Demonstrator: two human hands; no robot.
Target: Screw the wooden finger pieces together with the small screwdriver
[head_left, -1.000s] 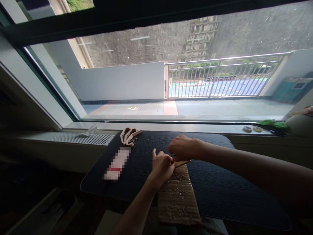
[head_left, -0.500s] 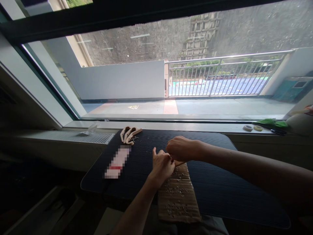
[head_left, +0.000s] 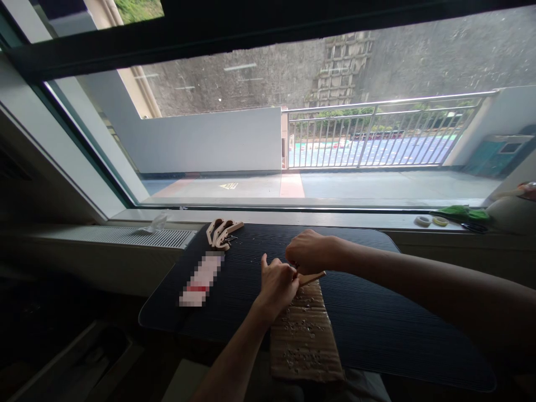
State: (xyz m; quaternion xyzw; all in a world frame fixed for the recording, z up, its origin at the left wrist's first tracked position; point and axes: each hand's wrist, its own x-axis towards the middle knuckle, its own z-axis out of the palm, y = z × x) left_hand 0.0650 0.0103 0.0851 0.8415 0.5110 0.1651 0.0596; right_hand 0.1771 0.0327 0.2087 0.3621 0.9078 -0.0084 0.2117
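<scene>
While the left hand (head_left: 278, 282) curls over the near end of a slim piece of wood (head_left: 313, 277), pressing or pinching it with one digit lifted clear, the right hand (head_left: 310, 251) meets it from the other side, folded almost into a fist; what, if anything, the right fingers grip is hidden. The wood lies at the far end of a strip of cardboard (head_left: 307, 335), its free end pointing out to the right below the right hand; it looks light, stiff and dry, not slippery, though a part this thin could probably crack if bent hard. The sounder hold would seem to be along its flat sides, near where the left fingers are, with the free end as a second place to steady it; the cardboard is likely softer and would dent or slide under pressure.

The cardboard is ridged and flecked with small marks, too small to make out; it rests on a dark, grained table (head_left: 377, 335) and seems to reach past the near edge. Farther left lie curved wooden pieces (head_left: 224, 231) beside some small metal bits (head_left: 231, 239), with a blurred pink strip (head_left: 203, 279) nearer the person; beyond, the windowsill (head_left: 293, 216) bears a pale tape roll (head_left: 422, 224), a yellow one and a green cloth (head_left: 464, 212). A clear plastic bag (head_left: 157, 222) sits by a slatted vent (head_left: 113, 237); the room is dim, lit from the wide window, with a railing (head_left: 376, 134) outside.
</scene>
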